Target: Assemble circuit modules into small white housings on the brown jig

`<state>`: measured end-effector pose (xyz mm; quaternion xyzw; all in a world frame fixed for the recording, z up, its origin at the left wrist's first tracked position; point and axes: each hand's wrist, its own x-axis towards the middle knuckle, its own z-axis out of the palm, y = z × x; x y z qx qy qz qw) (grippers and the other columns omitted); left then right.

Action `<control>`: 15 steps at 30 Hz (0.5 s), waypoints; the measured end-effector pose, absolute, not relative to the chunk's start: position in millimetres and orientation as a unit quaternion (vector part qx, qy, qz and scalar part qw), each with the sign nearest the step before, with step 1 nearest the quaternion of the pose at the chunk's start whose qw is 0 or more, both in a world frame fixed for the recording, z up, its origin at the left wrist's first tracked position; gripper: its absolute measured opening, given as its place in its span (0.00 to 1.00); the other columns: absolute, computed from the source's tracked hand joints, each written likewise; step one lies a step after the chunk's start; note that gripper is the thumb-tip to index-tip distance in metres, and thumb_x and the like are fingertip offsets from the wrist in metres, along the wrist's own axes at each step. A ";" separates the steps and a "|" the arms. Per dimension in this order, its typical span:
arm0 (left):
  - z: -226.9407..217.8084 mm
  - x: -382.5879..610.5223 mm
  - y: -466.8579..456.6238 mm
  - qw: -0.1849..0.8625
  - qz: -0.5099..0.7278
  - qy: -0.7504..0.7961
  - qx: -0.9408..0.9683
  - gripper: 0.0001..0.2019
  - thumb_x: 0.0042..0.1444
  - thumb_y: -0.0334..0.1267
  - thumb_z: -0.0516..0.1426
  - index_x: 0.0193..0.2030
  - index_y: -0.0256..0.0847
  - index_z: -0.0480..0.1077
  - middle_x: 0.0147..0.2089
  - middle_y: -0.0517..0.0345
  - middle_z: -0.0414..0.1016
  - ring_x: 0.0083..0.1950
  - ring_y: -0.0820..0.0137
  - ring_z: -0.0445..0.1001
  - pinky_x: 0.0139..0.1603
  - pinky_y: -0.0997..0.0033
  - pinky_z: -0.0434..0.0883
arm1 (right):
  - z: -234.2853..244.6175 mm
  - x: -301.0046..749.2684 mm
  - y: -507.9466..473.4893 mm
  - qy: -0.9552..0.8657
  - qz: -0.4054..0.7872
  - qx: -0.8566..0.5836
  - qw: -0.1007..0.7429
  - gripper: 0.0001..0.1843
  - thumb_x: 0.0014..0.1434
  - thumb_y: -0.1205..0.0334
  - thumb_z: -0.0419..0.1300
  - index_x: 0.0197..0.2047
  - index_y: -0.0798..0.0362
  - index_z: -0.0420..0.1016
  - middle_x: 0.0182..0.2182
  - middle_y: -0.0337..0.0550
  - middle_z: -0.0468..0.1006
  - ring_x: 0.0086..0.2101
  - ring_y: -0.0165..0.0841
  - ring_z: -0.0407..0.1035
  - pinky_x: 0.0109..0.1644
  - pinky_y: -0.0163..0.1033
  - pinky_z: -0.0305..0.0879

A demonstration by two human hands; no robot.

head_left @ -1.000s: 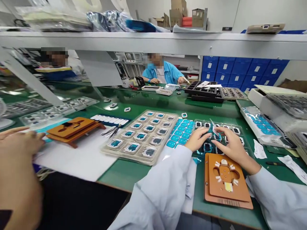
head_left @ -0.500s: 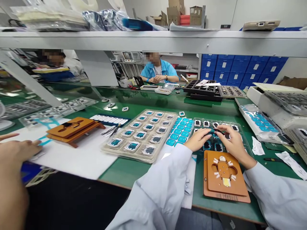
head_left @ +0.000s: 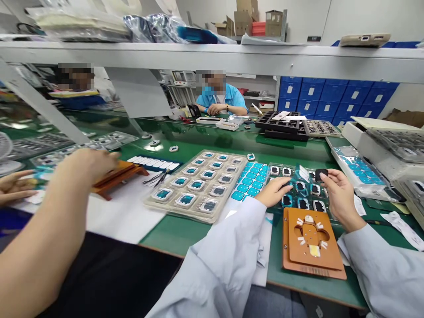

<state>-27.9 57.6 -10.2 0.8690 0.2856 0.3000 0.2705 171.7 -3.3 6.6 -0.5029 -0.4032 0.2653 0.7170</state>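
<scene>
The right hand (head_left: 342,198) is raised, its thumb and fingertips (head_left: 328,173) pinching a small black square piece (head_left: 320,175) just above a clear blister tray (head_left: 291,166). The left hand (head_left: 274,191) is relaxed, not clenched, and holds nothing that shows. Its fingertips (head_left: 287,184) rest on the left part of the tray, among dark modules in white frames (head_left: 315,190). White coat sleeves (head_left: 218,265) run back from both wrists.

A sheet of rounded teal pads (head_left: 250,181) lies just left of the tray, and beyond it sits a beige tray of teal-centred modules (head_left: 172,176). Nearer the person, an orange layered jig (head_left: 309,260) lies flat on the green bench mat (head_left: 172,234), with white and yellow patches around its cut-out.

Farther left, a bare forearm (head_left: 56,225) reaches in from the lower corner — it is another person's, not the wearer's — and its hand (head_left: 89,164) is over an orange raised stand (head_left: 115,174). A second hand (head_left: 15,187) lies at the far left edge; whose it is cannot be told. Tweezers (head_left: 159,178) rest on a white sheet (head_left: 122,216). Across the bench sits a person in a blue top (head_left: 220,99), hands together, near a black compartment tray (head_left: 281,123).
</scene>
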 end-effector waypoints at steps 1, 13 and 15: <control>-10.3 -27.9 57.9 0.264 0.298 0.303 0.866 0.15 0.64 0.37 0.52 0.56 0.41 0.69 0.57 0.51 0.75 0.56 0.64 0.73 0.59 0.64 0.69 | 7.8 173.6 -3.7 -0.387 0.274 -0.502 0.724 0.26 0.36 0.48 0.73 0.36 0.52 0.73 0.31 0.38 0.76 0.30 0.28 0.70 0.32 0.33 0.67; 2.3 -52.1 59.5 0.042 0.234 0.713 0.660 0.25 0.63 0.38 0.51 0.67 0.41 0.58 0.72 0.44 0.53 0.72 0.50 0.50 0.69 0.40 0.51 | 18.3 174.1 -13.9 -0.287 0.393 -0.528 0.696 0.32 0.13 0.59 0.79 0.28 0.50 0.77 0.29 0.42 0.72 0.30 0.29 0.67 0.24 0.27 0.66; 3.2 -64.3 65.9 0.042 0.204 0.769 0.605 0.29 0.61 0.40 0.53 0.69 0.39 0.56 0.73 0.40 0.49 0.73 0.44 0.46 0.68 0.32 0.47 | 15.5 176.9 -12.0 -0.293 0.402 -0.534 0.684 0.31 0.14 0.60 0.79 0.28 0.48 0.78 0.30 0.43 0.71 0.31 0.29 0.67 0.23 0.28 0.66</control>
